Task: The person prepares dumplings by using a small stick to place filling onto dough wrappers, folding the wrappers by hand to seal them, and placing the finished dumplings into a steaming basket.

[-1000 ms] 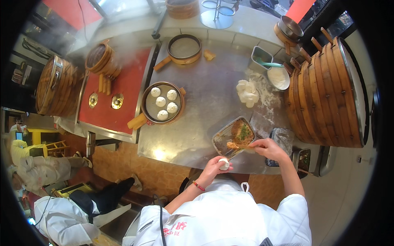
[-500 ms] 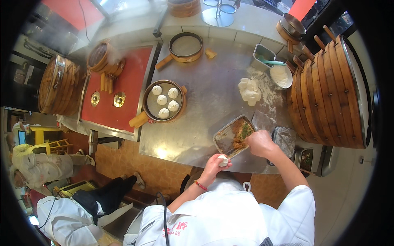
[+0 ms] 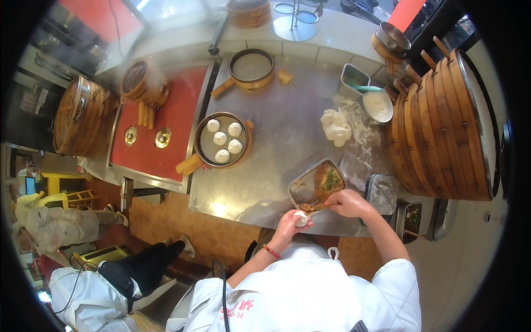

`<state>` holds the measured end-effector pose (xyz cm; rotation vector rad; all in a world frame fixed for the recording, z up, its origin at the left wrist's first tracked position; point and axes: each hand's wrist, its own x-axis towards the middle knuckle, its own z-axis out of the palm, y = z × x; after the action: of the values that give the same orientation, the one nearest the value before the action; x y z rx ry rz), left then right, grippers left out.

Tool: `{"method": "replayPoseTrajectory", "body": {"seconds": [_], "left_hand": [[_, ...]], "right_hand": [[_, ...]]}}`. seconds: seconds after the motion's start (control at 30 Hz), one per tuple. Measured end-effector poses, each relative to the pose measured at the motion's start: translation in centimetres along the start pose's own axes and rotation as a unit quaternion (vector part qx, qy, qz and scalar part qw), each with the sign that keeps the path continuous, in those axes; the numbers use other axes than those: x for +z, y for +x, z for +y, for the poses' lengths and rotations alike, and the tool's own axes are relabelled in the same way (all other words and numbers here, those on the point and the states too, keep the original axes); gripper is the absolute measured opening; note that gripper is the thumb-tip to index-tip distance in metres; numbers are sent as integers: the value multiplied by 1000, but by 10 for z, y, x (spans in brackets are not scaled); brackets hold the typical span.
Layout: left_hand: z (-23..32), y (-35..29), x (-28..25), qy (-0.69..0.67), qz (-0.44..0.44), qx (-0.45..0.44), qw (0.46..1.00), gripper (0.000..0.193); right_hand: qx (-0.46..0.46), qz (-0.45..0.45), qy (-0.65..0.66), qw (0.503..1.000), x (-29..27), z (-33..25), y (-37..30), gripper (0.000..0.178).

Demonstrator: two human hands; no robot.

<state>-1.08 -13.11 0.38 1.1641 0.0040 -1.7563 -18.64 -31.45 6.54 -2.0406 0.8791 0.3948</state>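
Note:
Low at the table's front edge, my left hand (image 3: 286, 226) curls round a white dough wrapper (image 3: 301, 219). My right hand (image 3: 349, 203) is closed on a thin filling spatula (image 3: 321, 207), its tip loaded with brown filling close to the wrapper. Just beyond both hands sits a rectangular metal tray (image 3: 296, 189) with meat filling (image 3: 323, 185) and chopped greens gathered toward its right side. A stack of flat dough wrappers (image 3: 336, 127) lies on the floured steel farther back. To the left, a round wooden steamer (image 3: 249, 145) holds several pleated buns (image 3: 219, 138).
An empty steamer (image 3: 251, 65) stands at the back of the steel table (image 3: 276, 119). A flour bowl (image 3: 378, 106) and metal container (image 3: 354, 77) are back right, beside tall stacked steamers (image 3: 437, 133). Steam rises over the red stove top (image 3: 180, 110). Other people (image 3: 105, 288) are at lower left.
My right hand has drawn back from the tray's right side, bringing the spatula with filling toward the wrapper. My left hand has barely moved.

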Motion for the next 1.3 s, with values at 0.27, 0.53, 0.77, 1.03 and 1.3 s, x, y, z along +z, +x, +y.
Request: {"method": "replayPoseTrajectory", "body": {"seconds": [0.27,0.53,0.77,1.03,1.3], "left_hand": [[14,-6,10,-11,-18,1,1000,23],[39,17,63,-188,-53,30,980,55],[55,28,86,-184,-57,49,980,71],[57,40,79,-100,-17,137,985,63],[57,34,62,-12,-79,196,977,36]], "right_hand": [[56,170,384,906,51,7,-65,27],[-63,496,139,855,96,-50,-61,34],[-34,520,58,851,112,-47,-56,40],[-18,469,212,857,105,-51,-83,33],[-13,439,345,830,63,-40,-85,26]]}}
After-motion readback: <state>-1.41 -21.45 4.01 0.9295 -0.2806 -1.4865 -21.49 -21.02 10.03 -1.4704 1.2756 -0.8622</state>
